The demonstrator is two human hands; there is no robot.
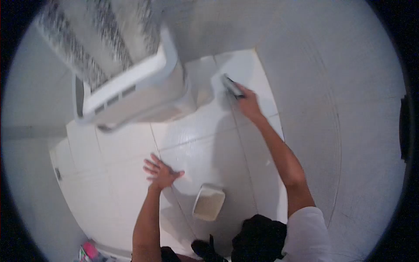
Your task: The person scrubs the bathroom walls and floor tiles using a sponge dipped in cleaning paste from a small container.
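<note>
Fingers spread, my left hand (161, 174) is over the white tiled floor (126, 148); nothing is in it, and I cannot tell whether it touches the tiles. My right hand (248, 104) reaches farther out and is closed around a grey, dark-edged scrubbing brush (234, 87), its bristles not clearly visible. The brush is at the tiles near the far right corner. Between my arms and nearer to me, a small white tub (212, 188) stands on the floor with something beige inside.
A large white plastic basket (144, 81) with a striped grey-and-white textile (102, 37) on it stands at the upper left. Grey walls (305, 78) bound the floor. Pink and green items (90, 249) lie at the lower left edge.
</note>
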